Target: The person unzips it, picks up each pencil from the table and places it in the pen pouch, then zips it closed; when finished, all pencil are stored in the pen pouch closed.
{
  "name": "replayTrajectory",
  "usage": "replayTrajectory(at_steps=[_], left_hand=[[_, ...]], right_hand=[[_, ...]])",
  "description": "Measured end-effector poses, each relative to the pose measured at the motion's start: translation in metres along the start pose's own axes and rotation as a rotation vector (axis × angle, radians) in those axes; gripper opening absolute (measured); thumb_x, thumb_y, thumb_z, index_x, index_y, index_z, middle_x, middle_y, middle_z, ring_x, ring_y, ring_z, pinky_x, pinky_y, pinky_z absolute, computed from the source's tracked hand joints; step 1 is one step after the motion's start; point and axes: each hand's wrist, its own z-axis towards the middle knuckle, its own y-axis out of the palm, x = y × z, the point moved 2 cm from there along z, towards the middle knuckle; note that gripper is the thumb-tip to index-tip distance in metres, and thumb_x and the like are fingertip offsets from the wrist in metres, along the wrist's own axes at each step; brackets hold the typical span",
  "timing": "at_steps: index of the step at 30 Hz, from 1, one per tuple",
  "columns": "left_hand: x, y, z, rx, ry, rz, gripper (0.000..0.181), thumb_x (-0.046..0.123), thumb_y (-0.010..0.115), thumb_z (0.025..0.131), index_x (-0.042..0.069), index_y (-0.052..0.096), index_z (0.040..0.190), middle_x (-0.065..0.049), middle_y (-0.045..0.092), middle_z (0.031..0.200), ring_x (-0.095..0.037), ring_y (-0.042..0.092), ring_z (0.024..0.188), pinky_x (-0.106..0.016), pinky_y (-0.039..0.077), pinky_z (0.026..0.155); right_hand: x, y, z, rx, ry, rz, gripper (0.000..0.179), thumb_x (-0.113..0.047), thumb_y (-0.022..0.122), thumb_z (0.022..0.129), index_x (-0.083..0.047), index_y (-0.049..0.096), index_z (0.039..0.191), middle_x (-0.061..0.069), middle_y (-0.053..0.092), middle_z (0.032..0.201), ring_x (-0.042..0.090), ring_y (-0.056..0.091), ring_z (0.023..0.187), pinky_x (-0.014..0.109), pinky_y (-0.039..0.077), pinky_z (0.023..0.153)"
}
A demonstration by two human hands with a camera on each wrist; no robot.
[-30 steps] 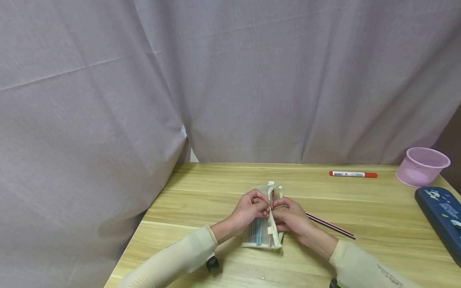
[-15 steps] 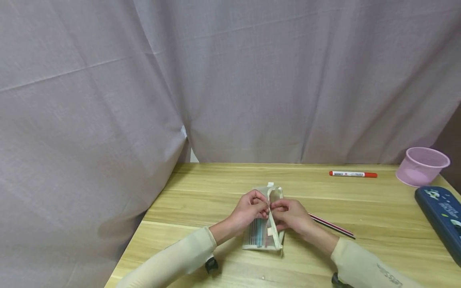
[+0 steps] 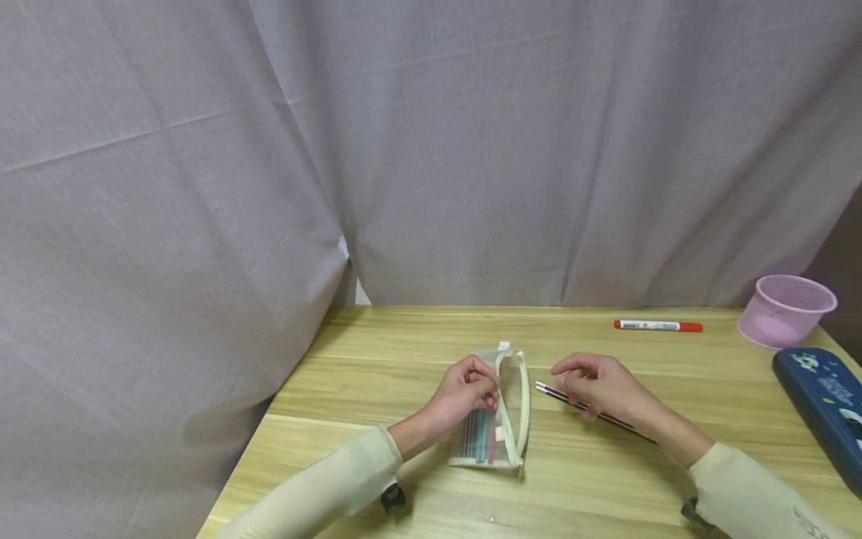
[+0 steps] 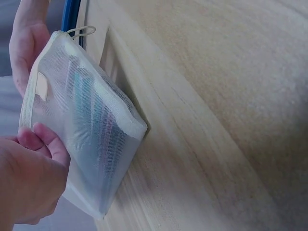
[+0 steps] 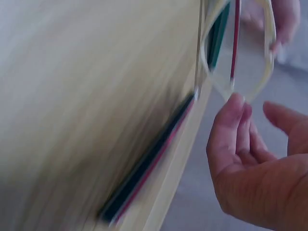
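A cream mesh pencil pouch (image 3: 526, 400) lies on the table with its zipped mouth gaping. Blue-green and red pencils (image 4: 89, 103) show through the mesh in the left wrist view. My left hand (image 3: 463, 393) pinches the edge of the mouth between thumb and fingers. To the right of the pouch, my right hand (image 3: 609, 388) hovers above striped pencils (image 5: 149, 159) that lie side by side on the wood. Its fingers are loosely bent, the thumb stands apart, and nothing is between them. The hand covers part of these pencils in the head view.
A red and white marker (image 3: 656, 326) lies near the back edge of the table. At the right stand a pink mesh cup (image 3: 781, 322) and a dark blue pencil case (image 3: 824, 412). A grey curtain (image 3: 465, 187) hangs behind the table.
My right hand has drawn out of the pouch's mouth and moved right, over the striped pencils. The red pencil it had at the mouth is now inside. My left hand keeps its pinch.
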Motion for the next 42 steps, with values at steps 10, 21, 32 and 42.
replayTrajectory(at_steps=[10,21,32,42], left_hand=[[0.001,-0.002,-0.001,0.023,-0.002,0.022,0.009,-0.007,0.058,0.097,-0.002,0.059,0.105,-0.004,0.066,0.083,-0.012,0.063,0.071,-0.019,0.06,0.067],[0.002,-0.004,-0.001,0.051,-0.003,0.032,0.008,-0.006,0.059,0.098,0.0,0.059,0.103,-0.003,0.066,0.082,-0.012,0.063,0.071,-0.018,0.06,0.067],[0.0,-0.004,0.0,0.054,0.007,0.043,0.011,-0.004,0.061,0.099,0.007,0.059,0.098,-0.003,0.066,0.08,-0.011,0.063,0.069,-0.017,0.059,0.065],[-0.002,-0.001,0.002,0.051,0.016,0.048,0.008,-0.004,0.062,0.099,0.004,0.06,0.099,-0.001,0.065,0.078,-0.01,0.062,0.067,-0.017,0.059,0.063]], right_hand=[[0.035,-0.056,0.0,-0.118,-0.005,-0.134,0.042,-0.021,0.073,0.1,0.004,0.059,0.131,0.009,0.06,0.101,0.01,0.057,0.082,0.032,0.059,0.061],[0.064,-0.068,0.016,-0.42,-0.167,-0.011,0.045,0.001,0.069,0.096,0.012,0.052,0.136,0.017,0.062,0.111,0.008,0.063,0.086,0.024,0.055,0.064],[0.064,-0.062,0.016,-0.378,-0.228,-0.079,0.039,0.001,0.073,0.093,0.01,0.064,0.13,0.006,0.064,0.1,0.001,0.052,0.072,0.019,0.047,0.055],[0.062,-0.06,0.016,-0.374,-0.198,-0.097,0.039,0.002,0.072,0.092,0.007,0.066,0.13,0.004,0.062,0.096,0.001,0.048,0.07,0.019,0.044,0.053]])
